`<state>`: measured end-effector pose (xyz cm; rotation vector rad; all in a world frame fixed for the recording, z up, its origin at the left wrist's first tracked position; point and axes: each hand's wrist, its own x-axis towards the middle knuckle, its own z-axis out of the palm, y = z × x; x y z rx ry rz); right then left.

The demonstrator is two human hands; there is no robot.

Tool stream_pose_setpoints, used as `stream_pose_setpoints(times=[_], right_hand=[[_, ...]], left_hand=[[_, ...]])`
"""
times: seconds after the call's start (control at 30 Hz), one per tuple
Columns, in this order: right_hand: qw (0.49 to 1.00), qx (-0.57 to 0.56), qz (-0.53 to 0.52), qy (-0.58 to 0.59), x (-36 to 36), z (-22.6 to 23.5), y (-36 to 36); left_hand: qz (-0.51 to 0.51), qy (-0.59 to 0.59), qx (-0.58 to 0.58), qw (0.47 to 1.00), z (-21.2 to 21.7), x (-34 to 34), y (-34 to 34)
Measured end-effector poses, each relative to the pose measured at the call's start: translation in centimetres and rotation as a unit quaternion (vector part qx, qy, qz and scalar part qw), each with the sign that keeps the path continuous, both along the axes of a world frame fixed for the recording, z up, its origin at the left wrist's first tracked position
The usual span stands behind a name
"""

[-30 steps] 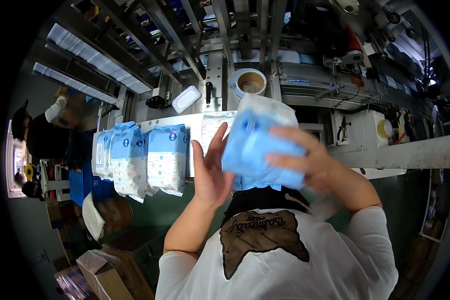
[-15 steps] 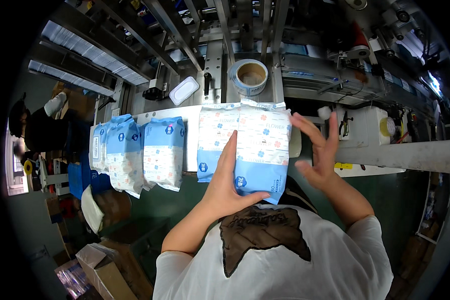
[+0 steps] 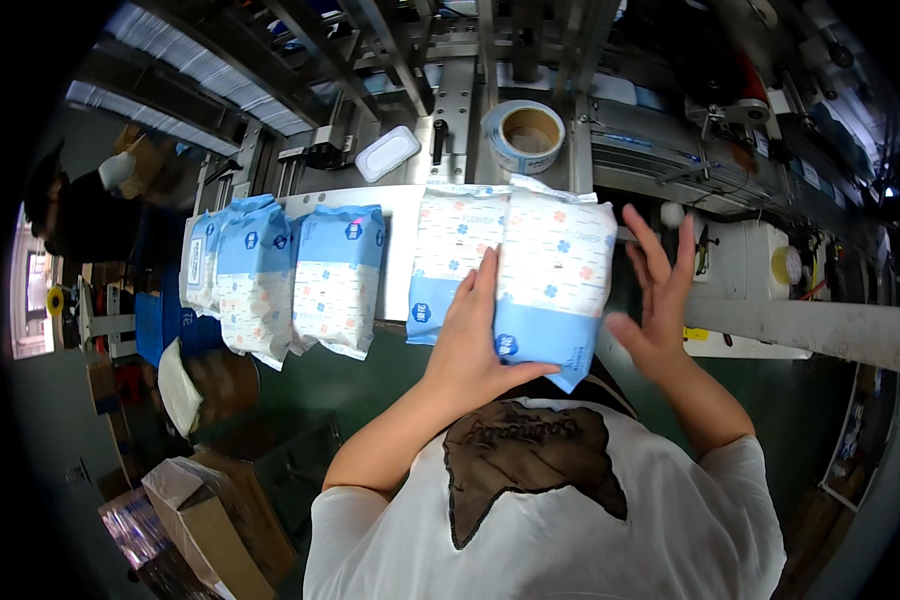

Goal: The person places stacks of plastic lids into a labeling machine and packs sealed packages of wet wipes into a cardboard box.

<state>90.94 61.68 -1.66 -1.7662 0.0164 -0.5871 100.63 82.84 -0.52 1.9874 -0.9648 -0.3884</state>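
Note:
My left hand (image 3: 475, 335) holds a soft white-and-blue wipes pack (image 3: 555, 265) patterned with small flowers, its fingers along the pack's left side and its thumb at the lower edge. That pack stands slightly tilted and partly covers a second wipes pack (image 3: 457, 235) to its left. Off the held pack's right edge, my right hand (image 3: 658, 300) is open with fingers spread and nothing in it. Farther left on the white ledge are more packs of the same kind: a single wipes pack (image 3: 337, 285) and, beside it, a bunched group with a front wipes pack (image 3: 253, 290).
Behind the packs lie a white plastic lid (image 3: 387, 153) and a roll of labels (image 3: 523, 138) on the machine bed. Metal machine bars (image 3: 390, 50) rise at the back. A white beam (image 3: 810, 318) runs along the right. Cardboard boxes (image 3: 215, 530) stand at lower left.
The view has shifted a little, so the scene sits farther right and higher. The held pack leans slightly more. My right hand stays open beside it.

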Motion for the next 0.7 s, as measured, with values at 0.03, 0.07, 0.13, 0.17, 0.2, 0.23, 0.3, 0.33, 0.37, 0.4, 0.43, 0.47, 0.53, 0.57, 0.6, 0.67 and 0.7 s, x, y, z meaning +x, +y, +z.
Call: stream_pose_setpoints(times=[0.03,0.07,0.13,0.17,0.2,0.23,0.3,0.33,0.37,0.4,0.43,0.47,0.53,0.57,0.6,0.67,0.7], right_hand=[[0.994,0.094,0.016,0.057,0.2,0.0,0.0],[0.994,0.095,0.019,0.054,0.6,-0.1,0.5],[0.994,0.095,0.023,0.05,1.1,-0.6,1.5],[0.999,0.043,-0.025,0.011,1.4,-0.7,1.4],[0.998,-0.039,-0.058,-0.003,1.7,-0.3,0.8],[0.989,-0.121,-0.089,-0.016,2.0,0.4,-0.1],[0.972,-0.218,-0.084,-0.018,2.5,3.2,-0.4],[0.969,-0.246,-0.028,0.006,2.9,4.6,0.0],[0.961,-0.273,0.028,0.029,3.4,5.8,0.6],[0.95,-0.297,0.085,0.052,4.0,6.3,1.3],[0.938,-0.331,0.1,0.016,4.8,6.4,2.1],[0.922,-0.376,0.094,0.02,5.1,6.4,2.5],[0.882,-0.463,0.087,0.022,5.8,6.5,3.1],[0.952,-0.29,0.084,0.06,5.8,6.2,3.0],[0.986,-0.106,0.079,0.098,5.5,5.7,2.6],[0.952,0.291,0.044,0.078,6.0,5.5,1.5],[0.917,0.383,0.104,0.041,6.2,5.2,-0.2]], left_hand=[[0.007,0.005,-0.04,0.999,-0.3,0.0,-0.5],[0.013,0.013,-0.048,0.999,-0.3,0.0,-0.9],[0.024,0.032,-0.065,0.997,0.1,0.1,-1.8],[0.02,-0.008,-0.051,0.998,0.0,0.2,-2.0],[0.014,-0.026,-0.031,0.999,0.1,0.3,-2.0],[0.009,-0.043,-0.013,0.999,0.1,0.4,-1.9],[0.011,-0.07,0.001,0.998,-0.2,0.2,-1.8],[0.016,-0.082,-0.006,0.996,-0.5,0.1,-1.8],[0.02,-0.095,-0.011,0.995,-0.8,-0.1,-1.8],[0.02,-0.105,0.0,0.994,-1.0,-0.2,-1.7],[0.018,-0.117,0.01,0.993,-1.1,-0.1,-1.8],[0.017,-0.129,0.02,0.991,-1.2,-0.1,-1.9],[0.012,-0.107,0.023,0.994,-0.7,0.0,-1.9],[0.009,-0.102,0.017,0.995,-0.5,0.0,-1.8],[0.007,-0.097,0.012,0.995,-0.4,0.0,-1.8],[0.025,-0.083,-0.006,0.996,-0.6,0.0,-1.8],[0.037,-0.075,-0.012,0.996,-0.6,-0.2,-1.7]])
